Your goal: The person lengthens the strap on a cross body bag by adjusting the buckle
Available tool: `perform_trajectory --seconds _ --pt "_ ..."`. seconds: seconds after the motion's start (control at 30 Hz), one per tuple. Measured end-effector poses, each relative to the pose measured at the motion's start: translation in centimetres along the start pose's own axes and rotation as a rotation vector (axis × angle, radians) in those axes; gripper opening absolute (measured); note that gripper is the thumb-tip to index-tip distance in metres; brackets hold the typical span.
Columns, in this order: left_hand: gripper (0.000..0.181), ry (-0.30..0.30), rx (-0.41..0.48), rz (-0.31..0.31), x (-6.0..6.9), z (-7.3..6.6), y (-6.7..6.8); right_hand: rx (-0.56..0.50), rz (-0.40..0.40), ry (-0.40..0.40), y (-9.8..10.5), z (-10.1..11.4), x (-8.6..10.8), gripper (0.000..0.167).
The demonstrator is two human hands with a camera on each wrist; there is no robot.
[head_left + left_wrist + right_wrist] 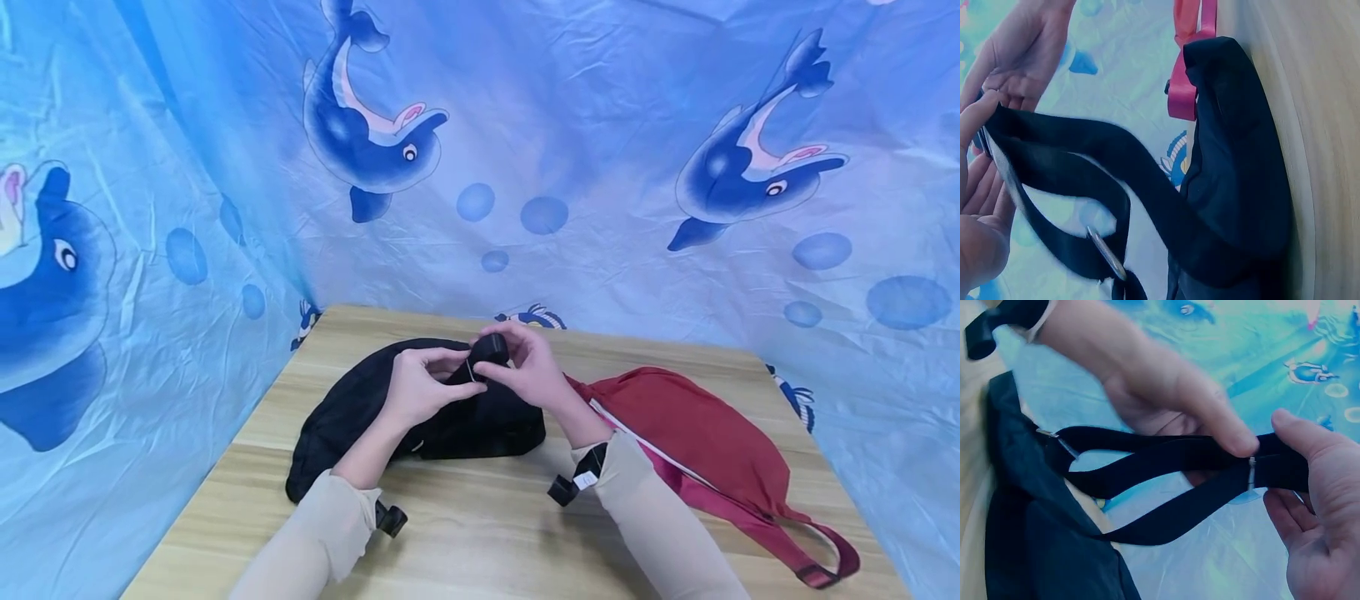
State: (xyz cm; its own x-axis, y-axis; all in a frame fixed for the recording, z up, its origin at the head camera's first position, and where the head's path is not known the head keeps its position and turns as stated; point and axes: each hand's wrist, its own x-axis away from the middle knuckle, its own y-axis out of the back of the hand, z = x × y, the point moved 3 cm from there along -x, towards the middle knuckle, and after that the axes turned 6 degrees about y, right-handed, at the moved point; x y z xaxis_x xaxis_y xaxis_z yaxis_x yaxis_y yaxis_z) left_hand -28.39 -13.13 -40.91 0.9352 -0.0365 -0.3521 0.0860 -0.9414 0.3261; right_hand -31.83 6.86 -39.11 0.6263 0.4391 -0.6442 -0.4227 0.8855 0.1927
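Observation:
Both hands hold the black strap (491, 348) of a black waist bag (345, 421), raised above the bag. My left hand (420, 390) pinches the strap between thumb and fingers beside a thin metal slider (1252, 474). A short way to the right, my right hand (531, 367) grips the strap's looped end, thumb on the near side. In the left wrist view the webbing hangs in several loose bands from the fingers down to the bag, with a metal ring (1107, 253) on a lower band. The bag lies on the wooden table.
A red waist bag (682, 425) lies on the right of the table (472, 533), its strap (832, 550) trailing to the front right. A blue dolphin-print sheet (585, 108) hangs behind and at the sides. Each wrist wears a small black camera mount (390, 518).

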Motion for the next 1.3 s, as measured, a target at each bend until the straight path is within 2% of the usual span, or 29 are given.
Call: perform_trajectory --seconds 0.1,0.2,0.27,0.33,0.43,0.5,0.63,0.73,0.83,0.93,1.0,1.1,1.2,1.3 --pt "0.044 0.039 0.013 0.013 -0.3 0.2 0.2 -0.042 -0.114 -0.032 0.4 -0.1 -0.5 0.04" --pt "0.043 0.062 0.029 0.007 -0.4 0.4 0.5 -0.098 -0.194 -0.067 0.5 -0.6 -0.2 0.051" --pt "0.042 0.068 0.056 -0.008 -0.4 0.4 0.7 -0.125 -0.17 -0.112 0.1 -1.3 0.4 0.059" --pt "0.042 0.072 0.081 -0.026 -0.3 0.4 0.8 -0.098 -0.102 -0.155 -0.6 -2.1 1.2 0.059" --pt "0.041 0.076 0.1 -0.029 -0.2 0.4 0.9 -0.015 0.0 -0.177 -2.0 -3.3 2.3 0.047" --pt "0.042 0.084 0.092 -0.017 -0.2 0.4 0.8 0.043 0.02 -0.156 -2.5 -3.7 2.8 0.038" --pt "0.042 0.1 0.102 -0.032 -0.1 0.2 1.1 0.11 0.019 -0.144 -2.7 -4.3 3.5 0.033" --pt "0.042 0.106 0.132 -0.066 0.1 0.0 1.4 0.152 0.023 -0.14 -2.4 -4.9 4.2 0.043" --pt "0.042 0.107 0.152 -0.077 0.2 0.1 1.4 0.119 0.003 -0.087 -2.5 -4.9 4.5 0.054" --pt "0.042 0.105 0.154 -0.065 0.1 0.3 1.4 0.087 -0.033 -0.004 -2.8 -4.4 4.3 0.049" --pt "0.042 0.108 0.147 -0.056 0.1 0.4 1.3 0.116 -0.048 0.045 -2.9 -4.3 4.2 0.039" --pt "0.042 0.117 0.13 -0.063 0.1 0.4 1.7 0.192 -0.051 0.053 -2.7 -4.6 4.5 0.032" --pt "0.043 0.12 0.115 -0.092 0.1 0.1 2.2 0.273 -0.031 0.045 -2.3 -5.3 5.2 0.033" --pt "0.043 0.111 0.117 -0.102 0.2 -0.2 2.5 0.281 -0.009 0.041 -2.2 -5.5 5.5 0.036"
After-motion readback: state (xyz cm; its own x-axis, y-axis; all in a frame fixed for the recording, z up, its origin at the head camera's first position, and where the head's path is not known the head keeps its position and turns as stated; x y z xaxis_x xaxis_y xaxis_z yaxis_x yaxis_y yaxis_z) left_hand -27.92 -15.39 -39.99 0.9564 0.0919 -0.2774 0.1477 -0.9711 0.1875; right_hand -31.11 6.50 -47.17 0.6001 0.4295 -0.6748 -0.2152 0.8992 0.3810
